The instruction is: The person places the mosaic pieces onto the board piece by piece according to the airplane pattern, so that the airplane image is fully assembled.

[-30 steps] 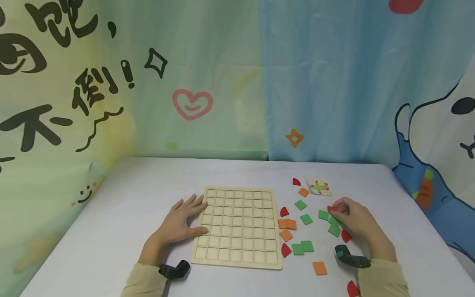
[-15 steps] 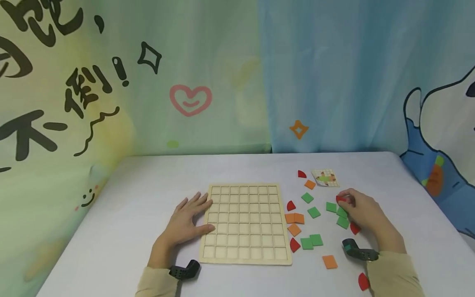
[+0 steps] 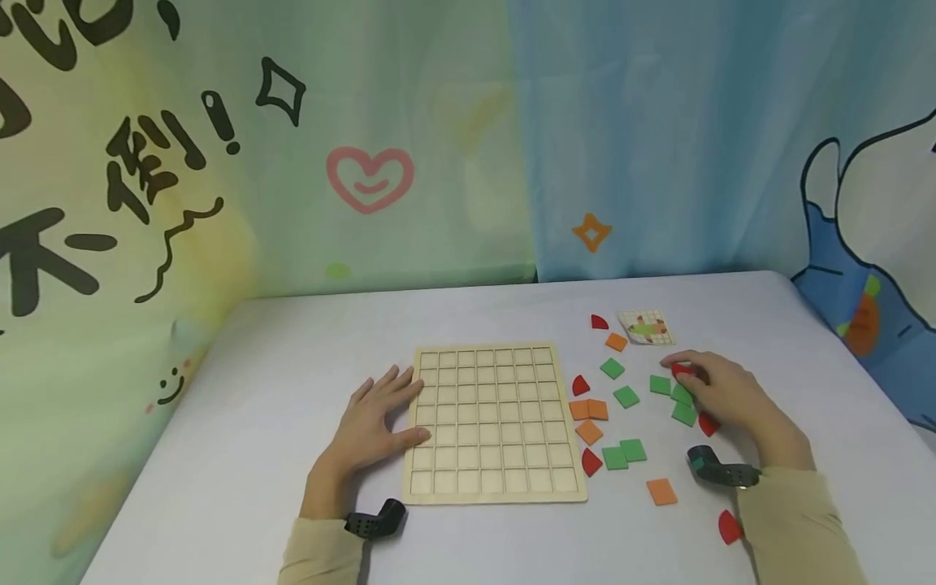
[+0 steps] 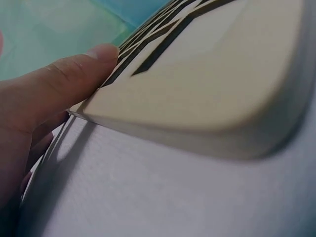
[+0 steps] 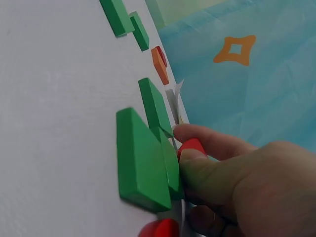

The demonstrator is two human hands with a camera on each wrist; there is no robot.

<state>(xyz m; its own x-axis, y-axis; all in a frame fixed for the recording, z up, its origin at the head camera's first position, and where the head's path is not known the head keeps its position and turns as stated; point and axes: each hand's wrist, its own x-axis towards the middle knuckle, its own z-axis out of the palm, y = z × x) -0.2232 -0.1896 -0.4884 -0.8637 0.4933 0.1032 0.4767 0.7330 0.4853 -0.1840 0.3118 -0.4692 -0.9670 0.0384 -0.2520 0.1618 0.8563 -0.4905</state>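
Observation:
My left hand [image 3: 376, 418] lies with straight, spread fingers along the left edge of a wooden grid board [image 3: 495, 498]; its thumb [image 4: 81, 69] rests on the board's rim in the left wrist view. To the right of the board, my right hand [image 3: 724, 390] pinches a red quarter-round tile [image 5: 192, 146] between thumb and fingers. Right beneath those fingers, green square tiles [image 5: 138, 163] lie close together, partly overlapping. Another red quarter-round tile [image 3: 708, 424] lies under the edge of the right hand.
Several green, orange [image 3: 588, 432] and red tiles lie scattered between the board and my right hand. A small pattern card [image 3: 647, 328] sits at the back right. One orange square [image 3: 661, 491] and a red tile [image 3: 729, 527] lie nearer the front.
The head view has shifted, so the whole table sits differently in it. The right index finger now extends farther past the red tile. The left hand stays on the board's edge.

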